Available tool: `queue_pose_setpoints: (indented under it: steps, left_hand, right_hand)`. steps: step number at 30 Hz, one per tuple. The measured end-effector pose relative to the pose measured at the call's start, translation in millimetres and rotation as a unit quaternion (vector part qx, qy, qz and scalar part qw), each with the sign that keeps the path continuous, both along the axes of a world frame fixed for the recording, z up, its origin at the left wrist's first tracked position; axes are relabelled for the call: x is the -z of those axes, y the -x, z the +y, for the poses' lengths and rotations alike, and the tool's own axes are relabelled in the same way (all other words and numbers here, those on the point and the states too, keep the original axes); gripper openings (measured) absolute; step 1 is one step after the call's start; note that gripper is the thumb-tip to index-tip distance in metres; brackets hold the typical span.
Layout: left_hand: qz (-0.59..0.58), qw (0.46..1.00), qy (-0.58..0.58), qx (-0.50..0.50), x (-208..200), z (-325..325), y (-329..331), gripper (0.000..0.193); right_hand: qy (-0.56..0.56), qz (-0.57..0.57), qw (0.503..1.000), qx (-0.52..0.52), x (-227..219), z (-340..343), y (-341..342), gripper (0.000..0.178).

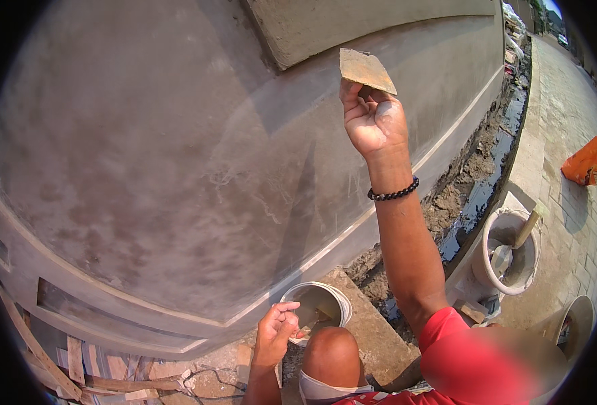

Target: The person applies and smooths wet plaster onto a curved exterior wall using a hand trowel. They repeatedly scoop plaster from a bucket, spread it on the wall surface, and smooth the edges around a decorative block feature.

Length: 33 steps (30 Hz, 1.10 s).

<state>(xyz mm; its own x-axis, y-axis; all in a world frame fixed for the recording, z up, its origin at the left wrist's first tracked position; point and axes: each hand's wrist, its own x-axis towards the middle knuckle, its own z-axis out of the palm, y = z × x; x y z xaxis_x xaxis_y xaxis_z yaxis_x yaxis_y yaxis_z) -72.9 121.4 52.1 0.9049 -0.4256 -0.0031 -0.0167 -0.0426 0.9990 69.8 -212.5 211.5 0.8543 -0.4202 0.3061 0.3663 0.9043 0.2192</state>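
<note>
My right hand [375, 125] is raised high on the outstretched arm, its fingers closed on the lower edge of a flat, squarish tan pad [367, 70]. The pad is close to the grey plastered wall [177, 169]; I cannot tell whether it touches. Whitish residue marks the palm, and a dark bead bracelet circles that wrist. Low down, my left hand [275, 332] is beside a white bucket [344, 305], holding nothing, with its fingers loosely bent and apart. Greyish water stands in this bucket, next to my bent knee.
A raised panel [366, 23] juts from the wall above. Along its foot runs a muddy ditch [474, 196]. To the right are a second bucket [491, 270] with tools inside, another container [577, 320] and an orange bag [587, 160] on paving. Wooden boards [39, 341] lie lower left.
</note>
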Motion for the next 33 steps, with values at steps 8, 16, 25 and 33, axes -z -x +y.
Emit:
queue_pose_setpoints:
  steps: [8,16,25,33]
  left_hand:
    - [-0.484,0.825,-0.127,-0.263,-91.3,36.2,-61.5,0.034]
    - [-0.728,0.486,-0.207,-0.438,-142.2,22.0,-169.7,0.042]
    - [-0.730,0.454,-0.220,-0.461,-132.1,14.4,-182.7,0.033]
    - [-0.730,0.437,-0.253,-0.462,-135.6,21.8,-184.1,0.030]
  right_hand:
    - [0.313,-0.008,0.947,0.072,42.5,-23.8,35.0,0.043]
    - [0.486,-0.012,0.869,0.086,42.0,-16.2,26.4,0.046]
    - [0.505,0.021,0.857,0.099,34.2,-47.4,31.1,0.043]
    - [0.526,0.060,0.831,0.172,26.5,-15.0,28.4,0.046]
